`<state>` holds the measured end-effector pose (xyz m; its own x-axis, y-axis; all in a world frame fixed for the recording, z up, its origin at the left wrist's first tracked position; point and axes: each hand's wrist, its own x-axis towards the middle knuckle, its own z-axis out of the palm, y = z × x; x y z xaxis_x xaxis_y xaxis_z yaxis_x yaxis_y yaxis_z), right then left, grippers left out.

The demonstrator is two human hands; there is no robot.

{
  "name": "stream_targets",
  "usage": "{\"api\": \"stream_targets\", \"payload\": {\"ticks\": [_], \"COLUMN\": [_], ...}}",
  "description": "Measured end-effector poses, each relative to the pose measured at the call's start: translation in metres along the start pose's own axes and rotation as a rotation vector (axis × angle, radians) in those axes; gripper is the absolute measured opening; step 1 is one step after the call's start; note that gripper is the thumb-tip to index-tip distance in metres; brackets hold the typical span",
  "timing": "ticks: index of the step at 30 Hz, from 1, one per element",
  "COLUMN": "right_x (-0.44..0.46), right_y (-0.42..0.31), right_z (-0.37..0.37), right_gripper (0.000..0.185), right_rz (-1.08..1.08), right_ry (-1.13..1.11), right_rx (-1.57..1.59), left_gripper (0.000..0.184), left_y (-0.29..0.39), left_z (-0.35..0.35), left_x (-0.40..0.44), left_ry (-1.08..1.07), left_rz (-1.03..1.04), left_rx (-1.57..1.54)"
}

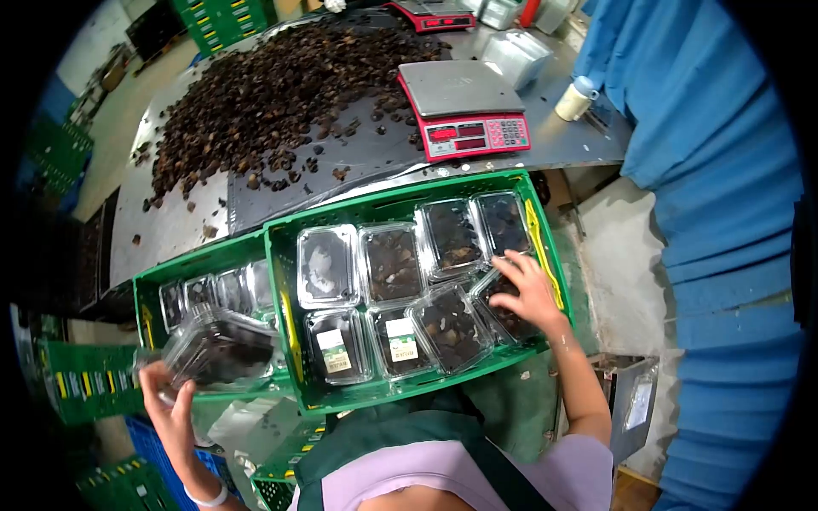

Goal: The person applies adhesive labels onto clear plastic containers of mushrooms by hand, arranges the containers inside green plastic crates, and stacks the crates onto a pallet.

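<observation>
On the left, my left hand (170, 409) grips the near end of a clear plastic box (223, 351) with dark contents. That box is tilted and somewhat blurred, above the left green crate (204, 250). To the right, my right hand (530, 294) has its thumb on the lid and its fingers at the far edge of another clear box (504, 322). This one lies tilted at the right end of the right green crate (400, 198). Beside it, a filled box (452, 330) leans askew. Two boxes near the front carry labels (402, 341).
Beyond the crates, a metal table (192, 213) bears a large heap of dark brown pieces (281, 102). A red scale (464, 106) stands at its near right, by a cup (577, 98) and stacked clear containers (517, 58). A blue curtain (707, 170) hangs at right.
</observation>
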<state>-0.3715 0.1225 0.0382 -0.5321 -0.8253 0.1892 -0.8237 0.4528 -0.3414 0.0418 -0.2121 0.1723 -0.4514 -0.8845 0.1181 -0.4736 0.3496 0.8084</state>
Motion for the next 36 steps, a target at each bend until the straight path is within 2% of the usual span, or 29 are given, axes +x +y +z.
{"api": "stream_targets", "payload": {"ticks": [2, 3, 4, 6, 8, 9, 12, 14, 16, 18, 20, 22, 23, 24, 26, 27, 30, 33, 34, 36], "right_x": [-0.006, -0.007, -0.011, -0.012, -0.010, -0.008, -0.010, -0.014, -0.010, 0.000, 0.015, 0.032, 0.039, 0.040, 0.042, 0.039, 0.031, 0.024, 0.028, 0.036], "right_y": [-0.019, -0.031, -0.047, -0.068, -0.057, -0.044, -0.031, -0.026, -0.046, -0.067, -0.090, -0.098, -0.105, -0.104, -0.091, -0.083, -0.051, -0.080, -0.091, -0.113], "right_z": [0.001, 0.010, 0.021, 0.043, 0.068, 0.076, 0.062, 0.049, 0.038, 0.046, 0.059, 0.080, 0.086, 0.089, 0.094, 0.092, 0.091, 0.083, 0.083, 0.081], "right_gripper": [0.064, 0.064, 0.064, 0.063, 0.062, 0.058, 0.042, 0.039, 0.045, 0.055, 0.064, 0.063, 0.059, 0.059, 0.055, 0.053, 0.059, 0.060, 0.062, 0.066], "right_rz": [-0.206, -0.276, -0.351, -0.433, -0.337, -0.341, -0.217, -0.165, 0.000, -0.046, -0.066, -0.110, 0.029, 0.010, 0.239, 0.289, 0.044, -0.145, -0.331, -0.351], "right_ry": [-0.045, -0.141, -0.178, -0.292, -0.419, -0.434, -0.398, -0.243, -0.265, -0.251, -0.291, -0.389, -0.514, -0.528, -0.758, -0.734, -0.561, -0.306, -0.240, -0.437], "right_rx": [0.109, 0.206, 0.129, 0.086, -0.077, -0.032, -0.010, 0.045, 0.203, 0.241, 0.224, 0.450, 0.670, 0.666, 0.855, 0.889, 0.441, 0.017, -0.074, -0.071], "left_gripper": [0.033, 0.034, 0.035, 0.036, 0.038, 0.042, 0.051, 0.050, 0.049, 0.051, 0.054, 0.055, 0.055, 0.055, 0.047, 0.046, 0.043, 0.043, 0.043, 0.044], "left_y": [0.042, 0.046, 0.056, 0.054, 0.049, 0.040, 0.049, 0.044, 0.042, 0.019, -0.011, -0.030, -0.035, -0.036, -0.037, -0.042, -0.065, -0.073, -0.072, -0.075], "left_z": [0.022, 0.031, 0.047, 0.080, 0.130, 0.154, 0.169, 0.145, 0.106, 0.078, 0.064, 0.053, 0.051, 0.050, 0.054, 0.053, 0.057, 0.062, 0.065, 0.087], "left_x": [-0.006, -0.003, -0.003, 0.009, 0.016, 0.017, 0.014, 0.010, -0.006, -0.034, -0.063, -0.095, -0.111, -0.124, -0.144, -0.153, -0.173, -0.171, -0.165, -0.144], "left_ry": [-0.147, -0.251, -0.315, -0.599, -0.753, -0.798, -0.719, -0.766, -0.831, -0.670, -0.469, -0.328, -0.295, -0.263, -0.200, -0.164, -0.062, -0.049, -0.094, -0.085], "left_rz": [0.005, 0.111, 0.102, 0.123, 0.217, 0.288, 0.419, 0.353, -0.082, -0.319, -0.291, -0.286, -0.344, -0.403, -0.426, -0.445, -0.438, -0.367, -0.393, -0.022], "left_rx": [-0.019, 0.084, 0.050, 0.045, 0.056, 0.052, 0.038, -0.069, -0.361, -0.637, -0.779, -0.727, -0.653, -0.579, -0.370, -0.355, -0.364, -0.229, -0.197, 0.026]}}
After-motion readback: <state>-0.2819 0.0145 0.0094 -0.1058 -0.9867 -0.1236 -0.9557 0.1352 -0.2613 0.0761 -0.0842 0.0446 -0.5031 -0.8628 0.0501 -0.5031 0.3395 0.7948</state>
